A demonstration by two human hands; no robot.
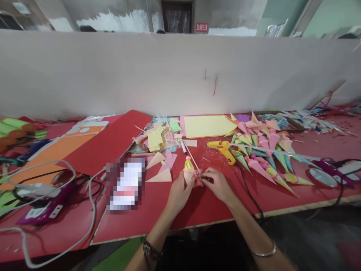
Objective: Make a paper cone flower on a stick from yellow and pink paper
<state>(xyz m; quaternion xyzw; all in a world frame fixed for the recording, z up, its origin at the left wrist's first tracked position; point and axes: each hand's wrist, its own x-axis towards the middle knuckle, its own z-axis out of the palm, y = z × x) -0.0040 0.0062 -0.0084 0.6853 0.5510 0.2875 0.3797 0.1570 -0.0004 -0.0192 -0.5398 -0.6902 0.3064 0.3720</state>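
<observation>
My left hand (179,192) is closed around a small craft ice cream cone (188,172), pale peach with a yellow swirl and a pink ball on top. A pink ruffled trim (198,177) lies against the cone's right side, between my hands. The fingers of my right hand (216,183) pinch at this trim; the exact spot is partly hidden. Just beyond them, a thin stick (191,153) and a blue-and-white pen (183,146) lie on the red table. A yellow hot glue gun (222,149) rests to the right of the pen, with its black cord trailing toward the front edge.
Finished paper cones (263,146) are heaped on the right. Yellow sheets (207,126) and paper scraps (158,139) lie at the back. A blurred phone (126,184) and purple power strip (42,205) with loose cables are on the left. A white partition (169,75) stands behind.
</observation>
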